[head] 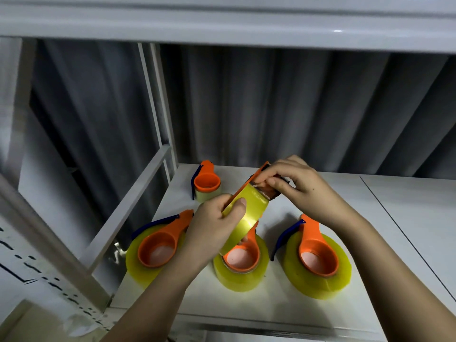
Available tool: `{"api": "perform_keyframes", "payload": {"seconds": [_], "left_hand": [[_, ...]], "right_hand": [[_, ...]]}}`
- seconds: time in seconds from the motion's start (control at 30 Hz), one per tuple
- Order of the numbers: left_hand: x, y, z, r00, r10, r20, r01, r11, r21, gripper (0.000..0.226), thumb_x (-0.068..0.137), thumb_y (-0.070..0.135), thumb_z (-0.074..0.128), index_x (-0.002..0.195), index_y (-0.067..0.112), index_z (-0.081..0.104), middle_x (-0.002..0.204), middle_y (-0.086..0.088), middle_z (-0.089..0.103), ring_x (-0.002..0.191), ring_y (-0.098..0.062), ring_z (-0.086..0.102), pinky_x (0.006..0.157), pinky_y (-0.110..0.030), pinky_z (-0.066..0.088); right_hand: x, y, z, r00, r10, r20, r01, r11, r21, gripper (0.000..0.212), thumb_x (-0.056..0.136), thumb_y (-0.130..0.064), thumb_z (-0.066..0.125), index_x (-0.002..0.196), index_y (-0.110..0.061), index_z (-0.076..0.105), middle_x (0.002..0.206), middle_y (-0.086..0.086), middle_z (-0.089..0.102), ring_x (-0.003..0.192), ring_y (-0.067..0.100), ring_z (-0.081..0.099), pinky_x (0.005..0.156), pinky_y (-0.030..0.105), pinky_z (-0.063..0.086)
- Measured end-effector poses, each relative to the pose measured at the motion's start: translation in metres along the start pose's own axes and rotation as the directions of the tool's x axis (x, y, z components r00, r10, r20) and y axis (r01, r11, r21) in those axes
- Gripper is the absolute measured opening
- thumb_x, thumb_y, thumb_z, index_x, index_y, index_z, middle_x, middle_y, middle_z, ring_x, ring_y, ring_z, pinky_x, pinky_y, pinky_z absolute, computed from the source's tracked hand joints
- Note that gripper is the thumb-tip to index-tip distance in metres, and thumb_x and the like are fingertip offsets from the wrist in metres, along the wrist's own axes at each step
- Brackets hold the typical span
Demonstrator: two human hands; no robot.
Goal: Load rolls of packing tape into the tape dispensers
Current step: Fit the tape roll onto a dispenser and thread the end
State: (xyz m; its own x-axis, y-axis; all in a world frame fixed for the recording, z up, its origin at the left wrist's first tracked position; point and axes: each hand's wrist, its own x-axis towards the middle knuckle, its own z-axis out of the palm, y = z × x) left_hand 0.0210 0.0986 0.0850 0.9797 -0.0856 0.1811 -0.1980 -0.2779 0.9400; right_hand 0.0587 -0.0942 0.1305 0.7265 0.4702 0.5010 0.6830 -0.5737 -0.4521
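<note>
While the corrugated grey wall (271,107) closes off the back of the white shelf frame (158,99), the white surface (370,218) beneath is kept as a staging area, and the held roll (243,218), lifted above its middle, serves as the landmark for everything else.

Below and to the right of the held roll, a loaded dispenser (318,257) is laid flat, its orange hub seated in a wide yellow roll. Below and to the left, a second loaded dispenser (156,248) is laid the same way. Directly beneath the held roll a third loaded unit (240,265) is partly hidden by it. Flat placement appears chosen so that finished units cannot roll away. Behind and to the left, near the wall, a smaller dispenser (206,185) is stood with a thinner roll.

The held roll is gripped by the left hand (209,230), thumb pressed over the yellow band and fingers curled behind it, apparently to keep it from turning. At its upper end the orange dispenser head (259,178) is worked by the right hand (296,186), whose fingers (274,181) are pinched narrowly at the tape's leading edge, apparently so that the end can be fed towards the cutter. Whether the tape is already threaded cannot be told.
</note>
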Motion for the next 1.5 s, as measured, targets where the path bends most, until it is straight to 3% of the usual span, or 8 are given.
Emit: {"api": "perform_keyframes", "payload": {"seconds": [0.17, 0.33, 0.53, 0.67, 0.8, 1.0, 1.3, 1.5], "left_hand": [[-0.001, 0.003, 0.000, 1.000, -0.007, 0.003, 0.007, 1.000, -0.006, 0.067, 0.074, 0.061, 0.046, 0.085, -0.005, 0.054, 0.071, -0.034, 0.054, 0.066, -0.047, 0.056, 0.064, -0.061, 0.051], [0.000, 0.002, 0.001, 1.000, -0.011, -0.010, 0.011, 1.000, 0.002, 0.067, 0.074, 0.062, 0.045, 0.085, -0.004, 0.055, 0.071, -0.033, 0.055, 0.066, -0.047, 0.057, 0.063, -0.061, 0.050], [-0.004, -0.001, 0.009, 0.998, 0.018, -0.065, -0.015, 0.999, 0.048, 0.055, 0.076, 0.062, 0.044, 0.081, 0.010, 0.060, 0.066, -0.022, 0.061, 0.064, -0.040, 0.062, 0.063, -0.057, 0.053], [-0.005, -0.004, 0.011, 0.995, 0.037, -0.092, -0.031, 0.997, 0.068, 0.052, 0.077, 0.062, 0.043, 0.078, 0.013, 0.059, 0.065, -0.018, 0.062, 0.064, -0.035, 0.063, 0.063, -0.055, 0.053], [-0.007, -0.003, 0.011, 0.994, 0.029, -0.103, -0.025, 0.999, 0.045, 0.051, 0.077, 0.062, 0.044, 0.077, 0.013, 0.058, 0.065, -0.020, 0.062, 0.063, -0.037, 0.063, 0.063, -0.056, 0.053], [-0.009, 0.000, 0.010, 0.994, 0.029, -0.102, -0.025, 0.999, 0.040, 0.052, 0.077, 0.062, 0.044, 0.078, 0.011, 0.058, 0.064, -0.021, 0.061, 0.062, -0.039, 0.062, 0.061, -0.056, 0.052], [-0.010, 0.009, 0.011, 0.997, 0.001, -0.073, -0.002, 1.000, -0.025, 0.053, 0.071, 0.071, 0.051, 0.077, 0.019, 0.061, 0.065, -0.015, 0.064, 0.062, -0.033, 0.065, 0.064, -0.055, 0.054], [-0.011, 0.019, 0.008, 0.999, -0.025, -0.032, 0.023, 0.997, -0.071, 0.068, 0.074, 0.071, 0.055, 0.085, 0.004, 0.061, 0.068, -0.023, 0.063, 0.060, -0.031, 0.066, 0.063, -0.057, 0.054]], "right_hand": [[0.000, -0.004, -0.002, 0.994, 0.079, 0.072, -0.090, 0.983, 0.159, 0.024, 0.093, -0.025, 0.046, 0.100, -0.042, 0.062, 0.090, -0.028, 0.064, 0.098, 0.003, 0.047, 0.083, 0.009, 0.036], [-0.004, -0.010, -0.003, 0.985, 0.163, 0.055, -0.172, 0.940, 0.294, 0.027, 0.095, -0.029, 0.046, 0.103, -0.028, 0.071, 0.093, -0.016, 0.070, 0.100, 0.014, 0.050, 0.087, 0.023, 0.041], [-0.006, -0.015, 0.034, 0.939, 0.091, -0.332, -0.122, 0.990, -0.073, 0.010, 0.085, -0.032, 0.065, 0.085, -0.022, 0.065, 0.082, -0.014, 0.062, 0.082, 0.008, 0.046, 0.073, 0.029, 0.044], [-0.011, -0.017, 0.048, 0.873, 0.080, -0.481, -0.099, 0.995, -0.014, 0.009, 0.086, -0.026, 0.066, 0.089, -0.025, 0.057, 0.082, -0.018, 0.057, 0.080, 0.012, 0.051, 0.072, 0.042, 0.049], [-0.009, -0.022, 0.050, 0.832, 0.219, -0.510, -0.171, 0.975, 0.140, 0.040, 0.080, -0.028, 0.074, 0.095, -0.041, 0.039, 0.079, -0.018, 0.059, 0.079, 0.016, 0.058, 0.074, 0.049, 0.049], [-0.013, -0.019, 0.049, 0.805, 0.279, -0.523, -0.241, 0.960, 0.141, 0.023, 0.076, -0.051, 0.066, 0.079, -0.028, 0.067, 0.066, -0.015, 0.056, 0.081, 0.011, 0.051, 0.077, 0.048, 0.045], [-0.009, -0.016, 0.047, 0.774, 0.254, -0.580, -0.320, 0.947, -0.013, 0.022, 0.077, -0.045, 0.069, 0.074, -0.023, 0.068, 0.090, -0.013, 0.046, 0.091, 0.011, 0.043, 0.077, 0.019, 0.029], [-0.006, -0.014, 0.039, 0.762, 0.203, -0.615, -0.344, 0.931, -0.119, 0.025, 0.079, -0.045, 0.068, 0.073, -0.021, 0.067, 0.090, -0.011, 0.047, 0.090, 0.015, 0.044, 0.071, 0.025, 0.021]]}}
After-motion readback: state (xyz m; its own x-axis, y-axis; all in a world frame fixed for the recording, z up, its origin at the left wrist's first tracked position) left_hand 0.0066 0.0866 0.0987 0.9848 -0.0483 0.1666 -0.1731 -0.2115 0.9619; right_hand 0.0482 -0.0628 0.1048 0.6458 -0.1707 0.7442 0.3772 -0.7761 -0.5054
